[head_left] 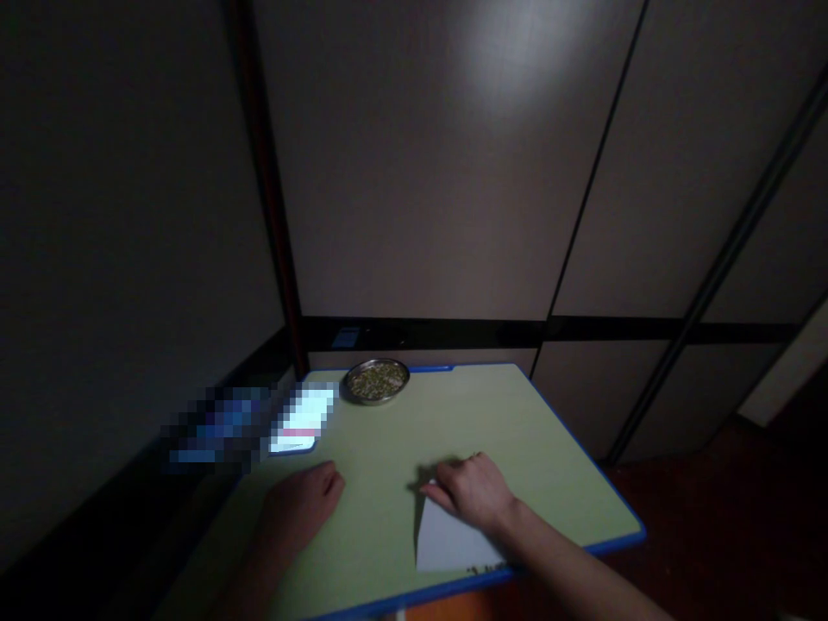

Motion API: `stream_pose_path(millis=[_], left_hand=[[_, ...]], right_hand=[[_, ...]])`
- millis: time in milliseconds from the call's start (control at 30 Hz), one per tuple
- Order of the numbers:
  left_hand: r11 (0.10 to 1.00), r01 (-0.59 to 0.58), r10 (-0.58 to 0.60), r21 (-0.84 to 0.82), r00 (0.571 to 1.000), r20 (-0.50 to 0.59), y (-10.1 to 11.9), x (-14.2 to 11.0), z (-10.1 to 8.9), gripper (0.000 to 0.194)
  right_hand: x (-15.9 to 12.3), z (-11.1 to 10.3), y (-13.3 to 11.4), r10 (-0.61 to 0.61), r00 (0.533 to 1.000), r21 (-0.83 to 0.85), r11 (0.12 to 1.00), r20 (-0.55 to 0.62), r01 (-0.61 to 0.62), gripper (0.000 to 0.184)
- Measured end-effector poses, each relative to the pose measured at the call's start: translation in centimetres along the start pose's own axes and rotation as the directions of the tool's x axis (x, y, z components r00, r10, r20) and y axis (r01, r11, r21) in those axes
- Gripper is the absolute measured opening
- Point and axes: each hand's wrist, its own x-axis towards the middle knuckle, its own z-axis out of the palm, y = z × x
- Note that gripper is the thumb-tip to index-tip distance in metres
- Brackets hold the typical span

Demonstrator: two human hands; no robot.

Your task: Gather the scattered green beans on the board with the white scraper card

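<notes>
My right hand grips the far edge of a white sheet of paper, with the thumb on its near side. The paper lies slanted near the table's front edge, and my wrist and forearm cover its right part. Several small dark bits show along its lower edge, too small to name. My left hand rests as a loose fist on the left of the table, apart from the paper, with nothing visible in it. A round metal dish of small green and pale pieces stands at the back left.
The pale green table has a blue rim. A lit screen, blurred out, lies at its left edge. Behind rise tall cabinet doors with a dark band; a wall stands close on the left. Dark floor shows at the right.
</notes>
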Motion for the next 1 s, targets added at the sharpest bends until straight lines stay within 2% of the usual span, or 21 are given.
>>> stream_pose_path(millis=[433, 733, 1000], left_hand=[[0.999, 0.043, -0.042, -0.014, 0.998, 0.053, 0.7, -0.4, -1.3, 0.027], [1.0, 0.006, -0.006, -0.002, 1.0, 0.026, 0.2, -0.2, -0.4, 0.029], [0.999, 0.004, -0.003, -0.034, 0.999, 0.034, 0.1, -0.1, -0.5, 0.028]], right_hand=[[0.3, -0.1, -0.7, -0.081, 0.997, 0.047, 0.996, 0.019, 0.08, 0.053], [0.4, -0.4, -0.5, -0.081, 0.996, 0.03, 0.996, 0.046, 0.079, 0.057], [0.1, -1.0, -0.6, -0.067, 0.997, 0.021, 0.998, 0.034, 0.066, 0.057]])
